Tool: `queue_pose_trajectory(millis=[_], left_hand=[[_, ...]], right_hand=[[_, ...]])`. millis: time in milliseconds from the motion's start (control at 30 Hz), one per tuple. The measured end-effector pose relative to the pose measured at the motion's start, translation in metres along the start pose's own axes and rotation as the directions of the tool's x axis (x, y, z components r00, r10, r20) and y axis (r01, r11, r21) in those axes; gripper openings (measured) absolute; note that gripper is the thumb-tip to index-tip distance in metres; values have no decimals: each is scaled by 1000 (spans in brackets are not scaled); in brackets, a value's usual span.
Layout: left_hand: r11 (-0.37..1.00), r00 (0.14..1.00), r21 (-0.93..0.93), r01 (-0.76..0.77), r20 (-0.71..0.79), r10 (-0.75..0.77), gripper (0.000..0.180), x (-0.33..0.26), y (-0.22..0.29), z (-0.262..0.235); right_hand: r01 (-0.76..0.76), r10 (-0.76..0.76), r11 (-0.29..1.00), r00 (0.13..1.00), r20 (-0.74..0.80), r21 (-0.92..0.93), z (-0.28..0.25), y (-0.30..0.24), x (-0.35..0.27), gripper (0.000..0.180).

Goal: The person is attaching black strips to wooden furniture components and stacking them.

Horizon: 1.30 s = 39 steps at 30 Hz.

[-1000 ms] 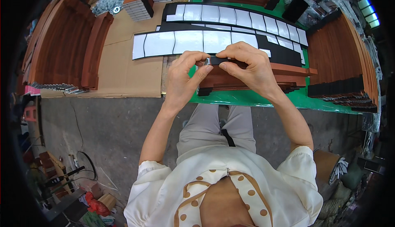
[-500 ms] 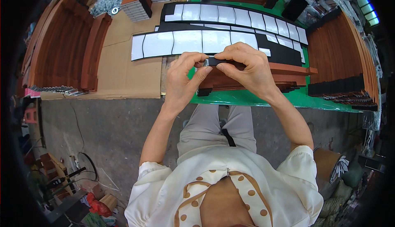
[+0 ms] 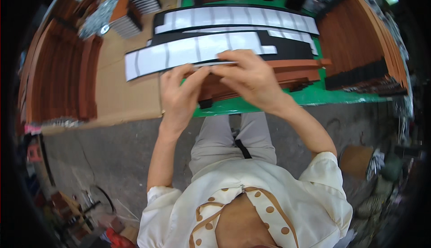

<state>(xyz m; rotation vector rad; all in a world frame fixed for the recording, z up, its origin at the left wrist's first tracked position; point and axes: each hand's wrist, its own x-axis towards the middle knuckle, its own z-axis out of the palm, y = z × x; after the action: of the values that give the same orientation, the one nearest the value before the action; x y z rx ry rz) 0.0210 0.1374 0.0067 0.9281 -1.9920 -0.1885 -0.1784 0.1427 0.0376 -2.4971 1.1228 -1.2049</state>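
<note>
Green-covered counter (image 3: 314, 97): brown slats (image 3: 296, 64) along near edge, presumably for easy reach. Above them, left hand (image 3: 177, 90) and right hand (image 3: 251, 79) close together at thin pale strip (image 3: 213, 64); fingers (image 3: 240, 55) bent inward, hold unclear through blur. White-topped black panels (image 3: 182, 52) flat beyond.

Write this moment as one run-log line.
left hand: at pale-edged piece; right hand: same; grip: blurred; below: brown boards; beyond: white-panelled strip
</note>
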Motion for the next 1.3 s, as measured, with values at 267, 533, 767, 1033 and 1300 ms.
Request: queue_pose_trajectory(millis=[267, 533, 767, 1033, 1300], left_hand=[[995, 998, 84, -52, 25, 50, 37, -4, -6, 2], [962, 945, -187, 200, 298, -139, 32, 47, -3, -34], [988, 708, -109, 113, 706, -3, 29, 109, -97, 49], [816, 378, -336, -471, 758, 531, 53, 111, -91, 160], [792, 391, -376, -481, 717, 577, 52, 103, -96, 186]], right_hand=[[81, -83, 996, 994, -71, -23, 12, 3, -3, 27], [-214, 211, 975, 976, 58, 54, -98, 60, 12, 25], [-119, 222, 969, 795, 564, -214, -101, 187, 29, 16], [121, 189, 953, 476, 859, -278, -48, 230, 18, 25], [238, 99, 943, 471, 877, -234, -34, 251, 10, 25]])
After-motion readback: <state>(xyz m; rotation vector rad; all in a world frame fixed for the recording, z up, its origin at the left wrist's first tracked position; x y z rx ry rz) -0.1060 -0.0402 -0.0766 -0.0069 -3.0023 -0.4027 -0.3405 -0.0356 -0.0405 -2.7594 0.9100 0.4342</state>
